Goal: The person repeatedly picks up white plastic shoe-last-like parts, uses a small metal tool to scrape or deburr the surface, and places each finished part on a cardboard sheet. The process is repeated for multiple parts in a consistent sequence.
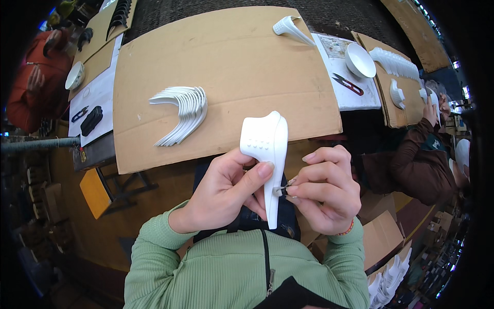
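Centrally, the left hand (226,190) grips a white plastic part (267,154) upright above the lap; the right hand (324,190), at 3 o'clock, pinches a small metal tool (281,191) against it. Stacked white pieces (182,113) lie on the cardboard-covered worktop (231,56) at 10 o'clock.

Most of the small metal tool (280,191) was buried in the right hand (324,188); its kind couldn't be told. The left hand (226,188) covered part of the white plastic piece (267,149). A neighbour's white stack (388,280) blurred at the rim.
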Demonstrator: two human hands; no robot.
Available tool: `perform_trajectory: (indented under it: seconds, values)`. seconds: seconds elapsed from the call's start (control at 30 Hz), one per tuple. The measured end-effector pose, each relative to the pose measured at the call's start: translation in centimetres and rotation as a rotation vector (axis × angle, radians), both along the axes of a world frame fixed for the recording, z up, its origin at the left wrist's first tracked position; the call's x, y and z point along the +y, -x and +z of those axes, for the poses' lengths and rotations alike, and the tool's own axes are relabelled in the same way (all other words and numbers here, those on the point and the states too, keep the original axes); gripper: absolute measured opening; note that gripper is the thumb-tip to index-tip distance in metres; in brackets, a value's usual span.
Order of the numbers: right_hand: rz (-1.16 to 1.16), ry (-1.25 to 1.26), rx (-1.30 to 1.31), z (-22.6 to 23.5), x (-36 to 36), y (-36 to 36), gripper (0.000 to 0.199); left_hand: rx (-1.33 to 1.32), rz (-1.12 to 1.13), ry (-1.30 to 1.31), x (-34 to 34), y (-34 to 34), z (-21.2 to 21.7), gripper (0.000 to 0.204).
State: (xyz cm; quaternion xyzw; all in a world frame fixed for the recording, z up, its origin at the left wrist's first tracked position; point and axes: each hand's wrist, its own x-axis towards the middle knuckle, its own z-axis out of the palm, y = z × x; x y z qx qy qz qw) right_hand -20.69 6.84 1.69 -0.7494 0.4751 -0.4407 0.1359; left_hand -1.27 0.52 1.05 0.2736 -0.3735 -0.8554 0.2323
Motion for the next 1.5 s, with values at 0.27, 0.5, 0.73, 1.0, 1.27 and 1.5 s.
perform_trajectory:
  seconds: [0.27,0.5,0.73,1.0,1.27,1.5]
  values:
    - [0.044,-0.021,0.001,0.1,0.4,-0.2,0.021,-0.016,0.035,0.032,0.0,0.1,0.0,0.027]
    - [0.081,-0.005,-0.008,-0.1,0.7,-0.4,0.021,-0.036,0.063,0.038,-0.1,0.2,-0.1,0.026]
    - [0.105,0.040,0.023,-0.3,1.0,-0.5,0.018,-0.049,0.086,0.053,-0.3,0.1,-0.2,0.027]
    - [0.215,-0.030,-0.357,-1.1,0.1,0.3,0.018,0.089,0.138,0.037,-0.7,-0.2,-1.7,0.024]
    - [-0.214,0.070,-0.817,-3.9,-2.5,-0.9,0.017,0.317,0.026,-0.067,0.0,-0.2,-3.1,0.025]
    - [-0.082,0.161,-0.425,-2.4,-2.6,-1.2,0.021,0.317,0.089,-0.125,-0.2,-0.1,-3.0,0.031]
